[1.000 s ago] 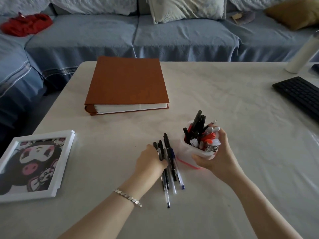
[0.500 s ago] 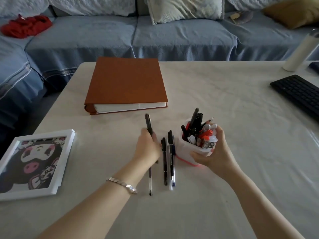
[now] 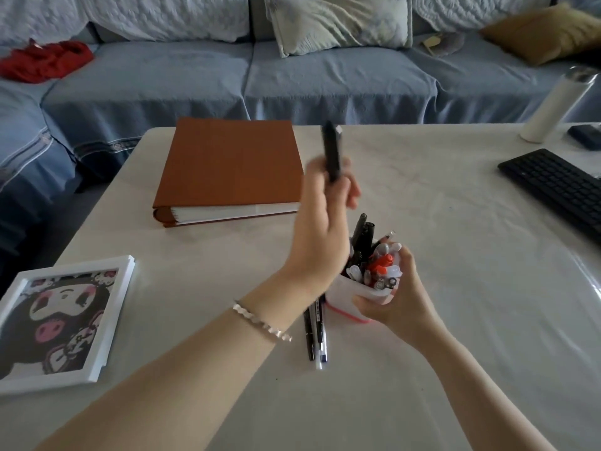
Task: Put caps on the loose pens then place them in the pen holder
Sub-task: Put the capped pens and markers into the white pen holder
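Black pen (image 3: pixel 332 154) gripped upright in left hand (image 3: pixel 321 231) above pen holder (image 3: pixel 341 296), right hand (image 3: pixel 403 305) clasping holder

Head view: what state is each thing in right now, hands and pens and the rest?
left hand, raised, gripping the black pen
black pen, held upright in the air, blurred
right hand, gripping the pen holder
pen holder, crammed with pens
loose pens, lying flat beside the holder
brown album, closed, flat on the table
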